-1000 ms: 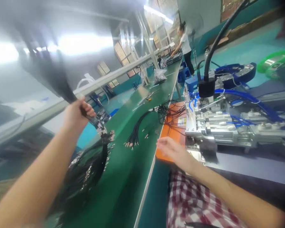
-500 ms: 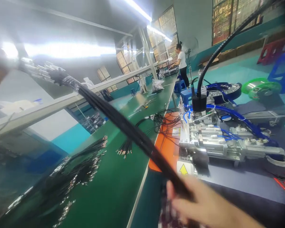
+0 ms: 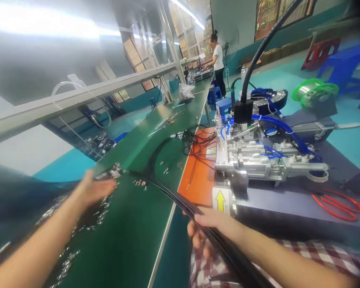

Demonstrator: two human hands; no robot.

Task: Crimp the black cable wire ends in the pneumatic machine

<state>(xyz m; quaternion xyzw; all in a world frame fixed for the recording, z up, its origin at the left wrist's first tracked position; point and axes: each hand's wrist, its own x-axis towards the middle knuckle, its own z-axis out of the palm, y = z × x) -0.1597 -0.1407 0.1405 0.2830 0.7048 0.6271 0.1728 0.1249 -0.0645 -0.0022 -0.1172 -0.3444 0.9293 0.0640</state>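
Note:
A bundle of black cables (image 3: 174, 196) runs from the green bench over its edge toward my lap. My right hand (image 3: 208, 226) is wrapped round the bundle just off that edge. At its far end, shiny metal terminals (image 3: 114, 172) lie over the bench. My left hand (image 3: 96, 188) is beside these terminals with its fingers stretched out; whether it touches them I cannot tell. More black cables with metal tips (image 3: 100, 214) lie on the bench under my left forearm, partly hidden. Another cable bundle (image 3: 152, 160) curves behind the held one, its stripped copper ends showing.
A machine with silver cylinders and blue hoses (image 3: 258, 160) stands at right, by an orange board (image 3: 195, 180) with loose cables. A red cord (image 3: 336, 206) lies near it. Farther back are a bag of small parts (image 3: 186, 94), a green spool (image 3: 313, 92) and a person (image 3: 217, 60).
The bundle's far end has come down from the raised upper left to the bench. My left hand, blurred at the edge before, is now low and open. My right hand still grips the bundle.

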